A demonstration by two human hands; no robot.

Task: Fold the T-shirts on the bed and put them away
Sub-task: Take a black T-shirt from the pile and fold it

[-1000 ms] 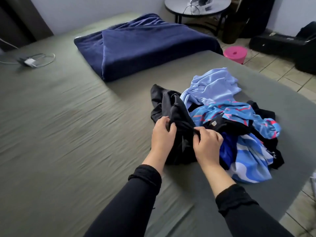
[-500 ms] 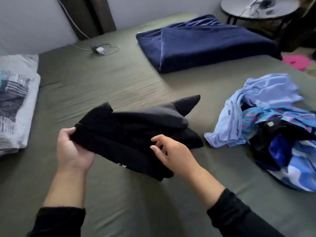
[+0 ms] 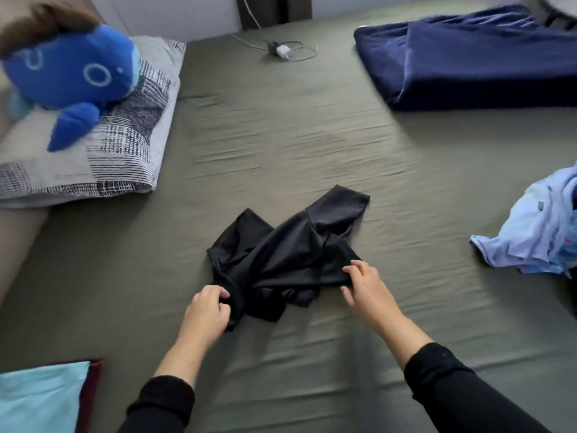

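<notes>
Two hands work on one black T-shirt (image 3: 281,260) in the head view, the only view here. The shirt lies crumpled on the olive bed (image 3: 281,135), in the middle and toward the near edge. The left hand (image 3: 206,310) grips a bunch of cloth at the shirt's left lower part, fingers curled round it. The right hand (image 3: 362,282) pinches the right edge of the shirt between thumb and fingers. More T-shirts, light blue ones (image 3: 537,226), wait in a pile at the right edge of the bed. The cloth looks thin, soft and light, maybe a little slippery, so I think it will sag and not keep shape. Better to take it at the shoulders or the hem corners and pull it flat first.
</notes>
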